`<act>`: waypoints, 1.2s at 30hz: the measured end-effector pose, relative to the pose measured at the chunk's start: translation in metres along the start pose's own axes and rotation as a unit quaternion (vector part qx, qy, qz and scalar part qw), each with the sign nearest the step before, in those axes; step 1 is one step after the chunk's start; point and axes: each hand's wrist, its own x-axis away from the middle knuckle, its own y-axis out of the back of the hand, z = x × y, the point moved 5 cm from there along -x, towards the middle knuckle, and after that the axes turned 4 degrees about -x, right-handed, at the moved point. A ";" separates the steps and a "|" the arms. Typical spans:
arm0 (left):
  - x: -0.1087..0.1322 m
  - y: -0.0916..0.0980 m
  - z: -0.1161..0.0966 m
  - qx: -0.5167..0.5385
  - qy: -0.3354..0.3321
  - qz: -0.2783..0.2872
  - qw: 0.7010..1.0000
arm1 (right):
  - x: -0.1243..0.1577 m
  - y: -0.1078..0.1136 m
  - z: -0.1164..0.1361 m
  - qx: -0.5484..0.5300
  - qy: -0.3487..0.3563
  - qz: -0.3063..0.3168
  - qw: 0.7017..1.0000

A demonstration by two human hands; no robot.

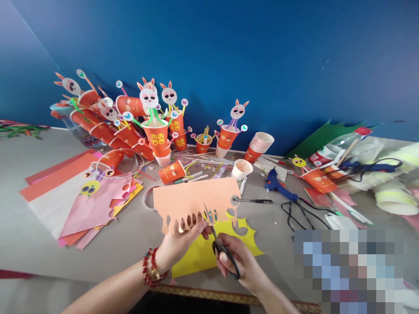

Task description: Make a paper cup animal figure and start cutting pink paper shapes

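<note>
My left hand [181, 244] pinches the lower edge of a peach-coloured sheet of paper [196, 194]. A row of pointed oval holes runs along that edge, and small ear-like shapes [212, 216] with coloured centres are drawn to the right of them. My right hand [240, 257] grips black-handled scissors [216, 246], their blades up at the paper beside the drawn shapes. Whether the blades are in the paper, I cannot tell. Beneath lies a yellow sheet [196, 253] with cut-outs along its edge. A black pen [255, 200] lies by the peach sheet's right side.
Red paper cups [157, 136] with rabbit faces and straw arms crowd the back left. Coloured paper sheets [65, 205] lie at left. Stacked cups [258, 146], a white cup [242, 169] and a blue glue gun [279, 185] with its cord stand right of centre. A plastic bottle [337, 146] leans farther right.
</note>
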 end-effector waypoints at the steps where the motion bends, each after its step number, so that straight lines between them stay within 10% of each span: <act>1: 0.000 0.000 0.001 -0.001 0.001 0.001 1.000 | 0.000 0.000 0.000 0.001 0.000 -0.002 1.000; 18: 0.001 0.000 -0.002 0.043 -0.009 -0.015 0.999 | 0.000 -0.003 0.000 0.032 0.009 -0.051 0.998; 36: 0.006 0.014 0.005 0.254 -0.030 -0.175 0.951 | 0.000 -0.003 0.005 -0.029 0.027 -0.027 0.999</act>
